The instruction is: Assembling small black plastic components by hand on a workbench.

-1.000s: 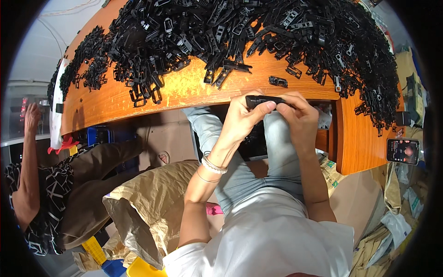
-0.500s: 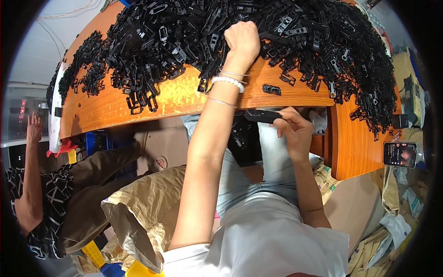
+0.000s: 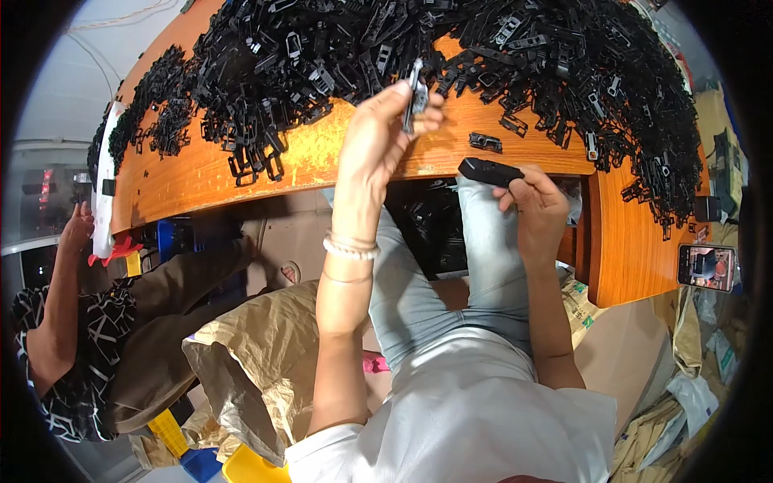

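Note:
My left hand (image 3: 369, 145) is raised over the desk's front edge, its fingers closed on a slim black plastic part (image 3: 414, 101) held upright. In my right hand (image 3: 538, 211), above my knee, thumb and fingers pinch a smooth, oblong black plastic casing (image 3: 486, 171); its exact kind I cannot make out. Just beyond that casing, one small black plastic frame (image 3: 485, 142) lies by itself on the wood. Behind both hands spreads a large heap of similar black plastic parts (image 3: 322, 48).
The curved wooden desk (image 3: 314, 149) bends round to my right, where a phone (image 3: 706, 267) stands at its edge. A crumpled brown paper bag (image 3: 270, 330) is by my left side. Another person (image 3: 72, 338) sits at the far left, one hand at the desk's end.
My left hand has drawn back from the heap and now holds a slim black part. My right hand has shifted slightly right, still gripping the casing, which sits a little higher.

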{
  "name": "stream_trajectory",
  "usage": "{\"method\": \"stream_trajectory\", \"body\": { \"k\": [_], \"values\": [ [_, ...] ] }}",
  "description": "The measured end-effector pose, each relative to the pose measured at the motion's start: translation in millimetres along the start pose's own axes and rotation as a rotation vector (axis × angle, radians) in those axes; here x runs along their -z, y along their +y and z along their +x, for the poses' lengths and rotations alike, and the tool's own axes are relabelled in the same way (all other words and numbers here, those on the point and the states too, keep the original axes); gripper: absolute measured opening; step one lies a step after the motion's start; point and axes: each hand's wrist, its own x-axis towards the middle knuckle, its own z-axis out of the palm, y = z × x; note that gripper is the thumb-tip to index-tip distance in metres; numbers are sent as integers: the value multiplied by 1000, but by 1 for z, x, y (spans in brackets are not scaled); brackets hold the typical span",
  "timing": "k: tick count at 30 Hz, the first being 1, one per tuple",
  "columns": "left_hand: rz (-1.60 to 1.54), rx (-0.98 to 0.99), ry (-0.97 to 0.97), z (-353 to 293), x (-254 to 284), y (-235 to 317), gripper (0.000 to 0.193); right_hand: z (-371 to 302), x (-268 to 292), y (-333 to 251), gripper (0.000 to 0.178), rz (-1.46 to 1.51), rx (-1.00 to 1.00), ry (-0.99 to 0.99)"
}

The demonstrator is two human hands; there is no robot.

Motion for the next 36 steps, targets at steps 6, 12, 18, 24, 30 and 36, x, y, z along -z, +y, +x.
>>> {"method": "stream_trajectory", "body": {
  "k": [6, 12, 18, 24, 30, 36],
  "values": [
    [335, 3, -190, -40, 5, -11, 28, 6, -10, -18, 15, -89, 113, -216],
    [936, -239, -342, -67, -9, -12, 35, 2, -17, -17, 18, -323, 292, -266],
    [809, -159, -215, -77, -4, -16, 34, 6, -23, -28, 29, -584, 375, -346],
    [887, -217, -225, -78, 1, -18, 29, 6, -24, -16, 28, -620, 393, -377],
    [691, -151, -216, -83, 13, -30, 29, 7, -30, -12, 22, -431, 219, -373],
    [916, -262, -252, -73, 53, -16, 19, 0, -23, 4, 21, -246, -136, -526]
  ]
}}
